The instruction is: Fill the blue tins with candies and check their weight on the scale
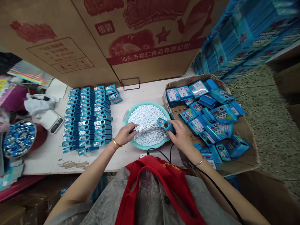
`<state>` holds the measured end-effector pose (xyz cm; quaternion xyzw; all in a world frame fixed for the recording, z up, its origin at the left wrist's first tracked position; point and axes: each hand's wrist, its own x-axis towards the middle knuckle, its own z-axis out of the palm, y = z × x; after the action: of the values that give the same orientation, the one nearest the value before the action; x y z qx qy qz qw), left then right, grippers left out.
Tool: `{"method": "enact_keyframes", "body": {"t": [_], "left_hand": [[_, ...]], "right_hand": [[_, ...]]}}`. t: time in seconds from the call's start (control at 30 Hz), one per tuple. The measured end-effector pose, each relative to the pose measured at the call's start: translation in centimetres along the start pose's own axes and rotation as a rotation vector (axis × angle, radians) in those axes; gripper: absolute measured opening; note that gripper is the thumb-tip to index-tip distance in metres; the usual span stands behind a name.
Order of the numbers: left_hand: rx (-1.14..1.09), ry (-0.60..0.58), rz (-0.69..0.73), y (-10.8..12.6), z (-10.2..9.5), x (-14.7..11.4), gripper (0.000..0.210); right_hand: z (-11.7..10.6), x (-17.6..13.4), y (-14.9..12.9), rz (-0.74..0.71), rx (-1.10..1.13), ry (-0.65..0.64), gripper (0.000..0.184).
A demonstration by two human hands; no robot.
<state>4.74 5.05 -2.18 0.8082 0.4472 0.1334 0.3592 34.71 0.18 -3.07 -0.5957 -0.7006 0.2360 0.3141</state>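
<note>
A turquoise plastic basin full of small white candies stands in front of me. My left hand is closed at the basin's left side, pinching what looks like a clear scoop heaped with candies; its outline is hard to make out. Over the right part of the basin, my right hand grips a small blue candy box, tilted, its end with a dark round hole turned towards the scoop. The scoop's far end lies close to the box; I cannot tell whether they touch.
Several rows of blue boxes with candies on their tops stand left. A carton tray of loose blue boxes is at right. Behind rises a large cardboard carton. A scale and a tub of shiny blue pieces sit far left.
</note>
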Motion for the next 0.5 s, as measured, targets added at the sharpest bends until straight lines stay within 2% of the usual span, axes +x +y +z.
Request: {"method": "enact_keyframes", "body": {"t": [0.13, 0.33, 0.5], "left_hand": [[0.047, -0.041, 0.088, 2.4, -2.6, 0.9, 0.025], [0.303, -0.203, 0.196, 5.9, -5.6, 2.8, 0.025], [0.560, -0.294, 0.133, 9.1, -7.1, 4.1, 0.026]], "right_hand": [[0.5, 0.5, -0.6, -0.038, -0.039, -0.018, 0.040], [1.1, 0.9, -2.2, -0.125, -0.078, -0.056, 0.047], [1.5, 1.0, -3.0, -0.130, -0.108, -0.098, 0.045]]}}
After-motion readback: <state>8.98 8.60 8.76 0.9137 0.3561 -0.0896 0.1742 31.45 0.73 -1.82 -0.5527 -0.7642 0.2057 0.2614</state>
